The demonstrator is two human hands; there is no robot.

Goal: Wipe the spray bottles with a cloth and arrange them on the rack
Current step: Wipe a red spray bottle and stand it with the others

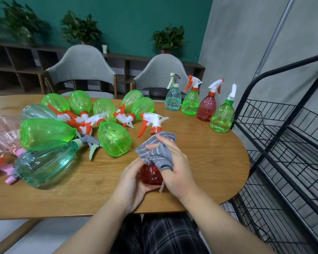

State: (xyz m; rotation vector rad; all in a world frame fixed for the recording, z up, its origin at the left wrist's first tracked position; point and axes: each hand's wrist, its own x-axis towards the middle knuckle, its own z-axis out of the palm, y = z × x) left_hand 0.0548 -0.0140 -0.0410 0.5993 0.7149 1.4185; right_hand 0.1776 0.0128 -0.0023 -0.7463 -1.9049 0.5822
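Red plastic shows through the fingers of the left hand (134,182), which curls round the base of a red spray bottle (151,174) and holds it upright just above the wooden table (209,162), near its front edge; that low grip appears meant to leave the shoulder and neck free for wiping. Over them the right hand (174,167) grips a grey cloth (155,151), fingers wrapped in the fabric and pressing it against the bottle's upper body, just under the white and orange trigger head (152,122). Four bottles stand upright in a row (200,105) along the far right of the table, close to its curved rim and beside the black wire rack (283,143), probably staged as already wiped. To the left a heap of green and teal bottles (72,129) lies on its sides, likely the unwiped pile. Bare tabletop between the hands and the row leaves room to move rightward; the rack's visible shelves hold no bottles.
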